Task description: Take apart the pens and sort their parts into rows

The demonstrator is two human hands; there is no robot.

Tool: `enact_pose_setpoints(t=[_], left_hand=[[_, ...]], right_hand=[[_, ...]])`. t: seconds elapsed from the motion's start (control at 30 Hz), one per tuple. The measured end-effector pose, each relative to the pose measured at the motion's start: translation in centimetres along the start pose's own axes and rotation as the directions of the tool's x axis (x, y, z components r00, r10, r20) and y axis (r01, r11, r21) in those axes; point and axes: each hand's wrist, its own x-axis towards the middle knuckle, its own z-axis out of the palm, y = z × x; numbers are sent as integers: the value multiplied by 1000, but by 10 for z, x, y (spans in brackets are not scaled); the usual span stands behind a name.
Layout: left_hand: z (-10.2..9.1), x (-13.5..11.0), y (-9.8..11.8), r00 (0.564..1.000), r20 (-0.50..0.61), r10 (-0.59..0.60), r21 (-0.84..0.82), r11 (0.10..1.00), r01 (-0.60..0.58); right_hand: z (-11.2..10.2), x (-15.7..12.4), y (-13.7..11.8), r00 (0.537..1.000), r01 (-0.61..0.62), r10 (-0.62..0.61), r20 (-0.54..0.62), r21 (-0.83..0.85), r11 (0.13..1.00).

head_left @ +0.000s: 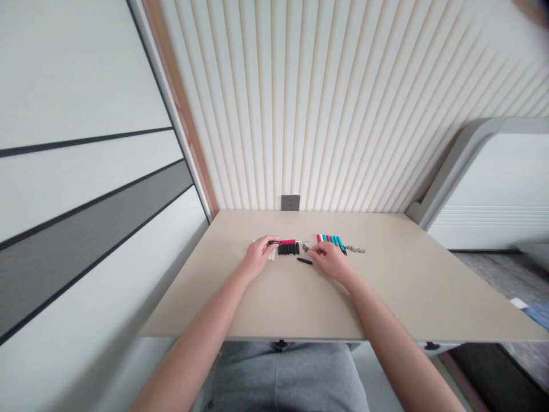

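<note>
My left hand [259,253] is closed around one end of a pink pen [283,242], which lies level just above the beige table [407,286]. A row of several black pen parts [288,249] sits right below the pen. My right hand [328,256] rests on the table with its fingers curled, pinching at something small near a dark piece [305,248]; I cannot make out what it holds. One loose black part [304,261] lies between my hands. Pink and teal pens [331,241] are lined up behind my right hand.
Small grey metal pieces [355,249] lie to the right of the pens. A grey wall socket [290,202] sits at the table's back edge on the ribbed wall. A white cabinet [493,189] stands at the right.
</note>
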Motion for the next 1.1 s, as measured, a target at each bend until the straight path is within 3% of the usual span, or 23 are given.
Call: enact_pose_setpoints(t=[0.13,0.27,0.7,1.1], left_hand=[[1,0,-1,1000,2,-23,-7,1000,23],[2,0,-2,1000,-5,-11,9,1000,11],[-2,0,-2,1000,-20,-1,49,999,2],[1,-1,-5,1000,0,23,47,999,-23]], right_hand=[[2,-5,-4,988,101,-96,118,-44,994],[1,-6,-5,987,74,-71,144,-15,997],[-13,2,12,993,-20,17,-114,-26,999],[-14,1,4,990,50,-53,-129,-22,998]])
